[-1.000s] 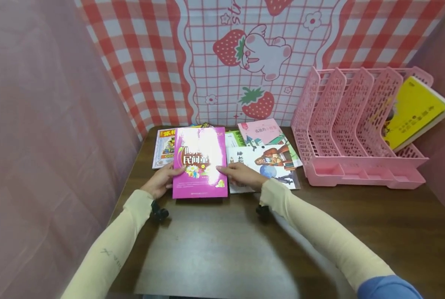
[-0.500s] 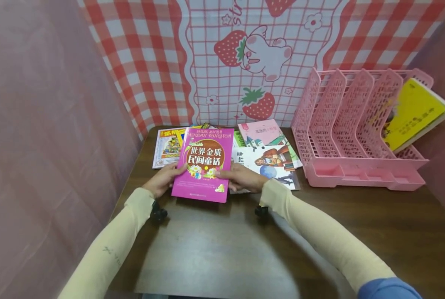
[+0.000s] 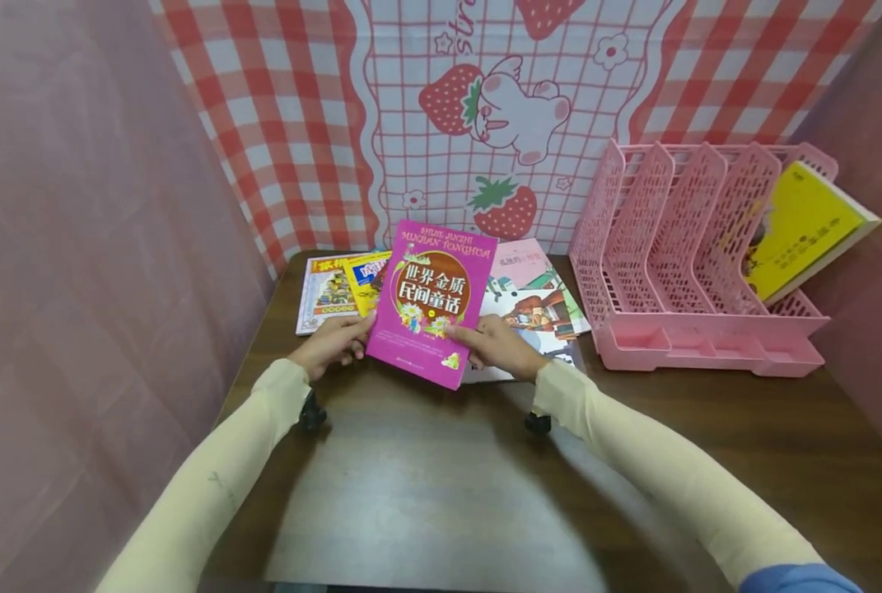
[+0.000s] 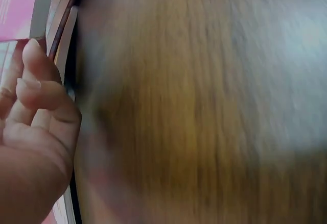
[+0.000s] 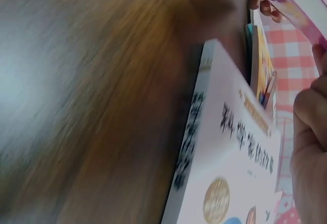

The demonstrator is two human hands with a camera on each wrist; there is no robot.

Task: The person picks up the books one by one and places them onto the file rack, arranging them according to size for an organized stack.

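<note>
A magenta book (image 3: 431,306) with white Chinese lettering is held up in both hands, tilted clockwise, above other books in the head view. My left hand (image 3: 334,343) pinches its left edge near the lower corner. On the opposite edge my right hand (image 3: 506,347) grips it, thumb on the front cover. The left wrist view shows curled left fingers (image 4: 43,94) beside a pink book corner (image 4: 15,9). In the right wrist view the right hand (image 5: 312,127) is partly cut off, and a white book (image 5: 230,147) lies below it.
Behind lie a comic-style book (image 3: 329,290), a yellow book (image 3: 369,276) and a pink book (image 3: 525,262), partly overlapped. A pink file rack (image 3: 696,325) stands at the right, with a yellow book (image 3: 804,235) leaning out of its last slot. A checked cloth (image 3: 292,123) hangs behind the table (image 3: 426,494).
Both hands have moved the magenta book rightward and up, turning it clockwise. More of the yellow book at the left now shows, and the glare on the cover is gone.
</note>
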